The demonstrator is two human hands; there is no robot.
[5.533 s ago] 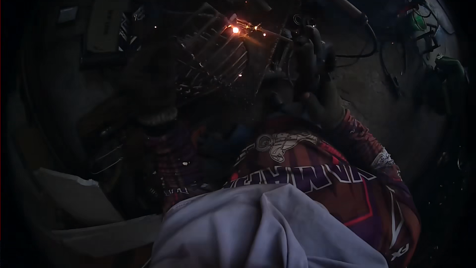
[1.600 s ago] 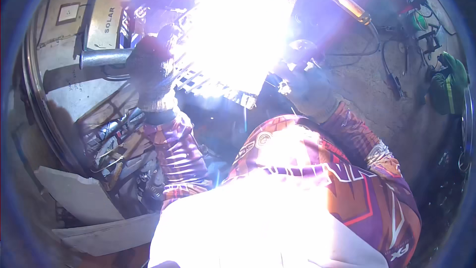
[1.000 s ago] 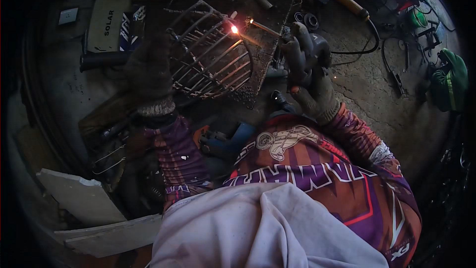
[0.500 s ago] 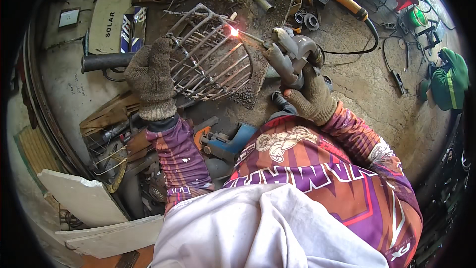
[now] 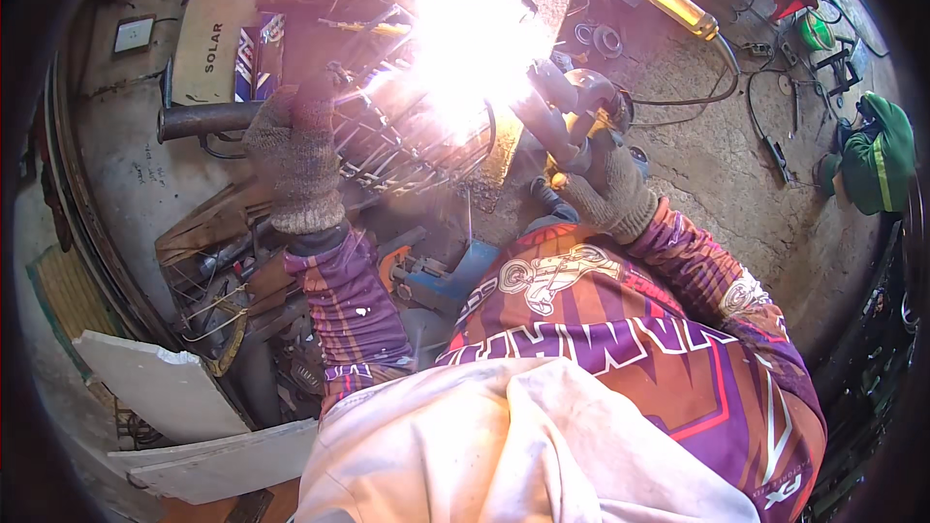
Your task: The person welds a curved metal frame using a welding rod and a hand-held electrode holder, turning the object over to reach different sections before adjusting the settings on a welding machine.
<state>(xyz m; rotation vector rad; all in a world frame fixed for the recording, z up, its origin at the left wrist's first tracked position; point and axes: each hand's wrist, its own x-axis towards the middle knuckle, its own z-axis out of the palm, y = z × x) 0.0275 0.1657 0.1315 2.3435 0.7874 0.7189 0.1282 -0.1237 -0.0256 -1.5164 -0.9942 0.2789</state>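
A gloved left hand of mine (image 5: pixel 298 160) is closed at the left edge of a rounded grate of welded metal bars (image 5: pixel 387 157); its fingertips are partly lost in haze. My right hand (image 5: pixel 612 196), also in a knitted glove, grips a grey welding electrode holder (image 5: pixel 552 126) pointing up and left at the grate. A blinding white arc (image 5: pixel 470 34) burns at the grate's upper right, hiding the electrode tip and the bars around it.
A dark pipe (image 5: pixel 208 121) lies left of my left hand, beside a beige panel (image 5: pixel 208 48). A yellow angle grinder (image 5: pixel 664 2) with a cable rests at upper right. Someone in green (image 5: pixel 877 155) is at far right. White boards (image 5: pixel 160 383) lean at lower left.
The small red-orange glow at the electrode tip has become a large white arc with smoke, lighting the grate and my clothes. Both hands stay in nearly the same place.
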